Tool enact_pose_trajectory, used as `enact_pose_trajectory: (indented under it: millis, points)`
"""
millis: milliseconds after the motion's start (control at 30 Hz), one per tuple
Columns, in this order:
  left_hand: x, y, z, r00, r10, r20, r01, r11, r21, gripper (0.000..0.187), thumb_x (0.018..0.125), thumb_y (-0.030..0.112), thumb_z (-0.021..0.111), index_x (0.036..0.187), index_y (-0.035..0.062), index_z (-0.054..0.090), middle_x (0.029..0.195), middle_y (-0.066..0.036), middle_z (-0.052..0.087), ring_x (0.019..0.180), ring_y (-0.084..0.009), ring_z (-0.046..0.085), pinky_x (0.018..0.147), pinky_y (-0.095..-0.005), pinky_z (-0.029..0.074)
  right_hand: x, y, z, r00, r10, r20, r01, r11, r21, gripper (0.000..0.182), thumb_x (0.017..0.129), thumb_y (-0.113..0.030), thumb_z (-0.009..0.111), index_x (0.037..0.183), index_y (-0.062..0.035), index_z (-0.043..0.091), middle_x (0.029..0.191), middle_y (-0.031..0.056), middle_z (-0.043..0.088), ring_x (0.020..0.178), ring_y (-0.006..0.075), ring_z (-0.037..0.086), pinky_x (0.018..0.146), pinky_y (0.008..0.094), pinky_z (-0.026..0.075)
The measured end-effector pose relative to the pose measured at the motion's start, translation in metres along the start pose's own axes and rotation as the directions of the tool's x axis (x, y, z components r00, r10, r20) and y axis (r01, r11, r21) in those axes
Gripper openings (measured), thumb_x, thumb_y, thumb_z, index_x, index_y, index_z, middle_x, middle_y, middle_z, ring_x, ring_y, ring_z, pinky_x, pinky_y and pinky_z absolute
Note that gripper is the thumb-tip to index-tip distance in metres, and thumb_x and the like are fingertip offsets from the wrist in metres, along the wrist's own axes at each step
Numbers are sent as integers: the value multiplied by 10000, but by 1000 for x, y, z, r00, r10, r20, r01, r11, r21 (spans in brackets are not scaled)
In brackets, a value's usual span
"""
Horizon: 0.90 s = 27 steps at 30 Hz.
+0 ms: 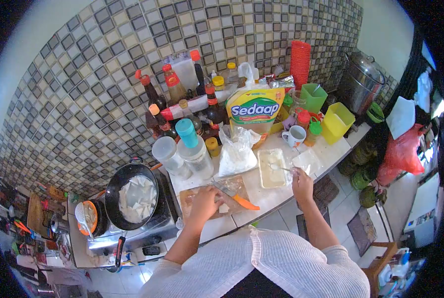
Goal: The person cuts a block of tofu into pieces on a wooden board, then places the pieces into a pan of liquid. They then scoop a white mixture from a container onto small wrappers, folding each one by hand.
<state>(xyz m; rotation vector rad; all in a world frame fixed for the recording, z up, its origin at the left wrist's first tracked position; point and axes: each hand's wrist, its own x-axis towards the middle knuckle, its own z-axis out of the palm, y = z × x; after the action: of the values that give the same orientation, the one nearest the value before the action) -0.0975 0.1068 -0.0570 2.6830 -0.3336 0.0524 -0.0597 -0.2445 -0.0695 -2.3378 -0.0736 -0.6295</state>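
Note:
My right hand (302, 186) is closed on the handle of a spoon (283, 168), whose bowl dips into a shallow rectangular white tray (260, 175) with a pale, creamy mixture inside. Over the left part of a wooden cutting board (239, 185), my left hand (206, 201) has its fingers drawn together. Whatever may be between those fingertips is too small to make out. Beside them a knife (245, 202) with an orange handle lies across the board, handle toward the front. A small pale piece (224, 208) rests on the board by my left hand.
To the left, a black wok (111, 198) with pale pieces in liquid sits on the stove (155, 233). Behind the board stand clear jars (196, 156), a bag of white powder (237, 158), sauce bottles (176, 85) and a Sedaap pouch (255, 111). A mug (295, 135) stands beyond the tray.

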Motion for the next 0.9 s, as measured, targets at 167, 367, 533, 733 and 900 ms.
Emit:
enact_pose_trajectory:
  millis: [167, 367, 533, 733, 900]
  points:
    - [-5, 15, -17, 986, -154, 64, 147, 984, 98, 233, 745, 276, 717, 884, 99, 657, 970, -80, 624, 936, -298, 597, 803, -402, 477, -9, 14, 10, 942, 274, 195, -315, 923, 223, 209, 955, -187, 466, 1016, -20, 575, 800, 161, 648, 682, 251, 654, 587, 377, 513]
    - [-3, 14, -18, 997, -68, 47, 63, 994, 92, 183, 762, 261, 690, 848, 106, 645, 923, -66, 629, 921, -285, 609, 753, -407, 482, -7, 48, 34, 886, 448, 116, -384, 572, 725, 259, 992, -227, 438, 1009, 14, 533, 799, 100, 635, 510, 127, 554, 470, 245, 432]
    - [1, 15, -20, 988, -90, 124, 83, 995, 58, 168, 758, 248, 686, 836, 105, 645, 855, -107, 666, 837, -300, 643, 697, -420, 485, 4, 45, 10, 882, 458, 108, -369, 531, 763, 241, 1004, -196, 412, 1010, 15, 527, 802, 116, 623, 632, 138, 600, 519, 261, 495]
    - [4, 3, -13, 992, -21, 127, 17, 999, 37, 213, 765, 272, 687, 859, 82, 658, 832, -123, 669, 828, -329, 643, 698, -428, 491, 12, 32, -9, 901, 432, 33, -294, 553, 780, 247, 1009, -224, 411, 969, -19, 543, 777, 95, 630, 559, 105, 546, 524, 225, 435]
    - [8, 2, -13, 975, -42, 216, 25, 996, 83, 263, 766, 319, 697, 904, 98, 662, 815, -122, 670, 828, -319, 646, 714, -436, 486, 16, 23, -13, 940, 338, -54, -188, 640, 745, 253, 1003, -209, 417, 980, -2, 561, 795, 88, 640, 597, 114, 564, 541, 242, 442]
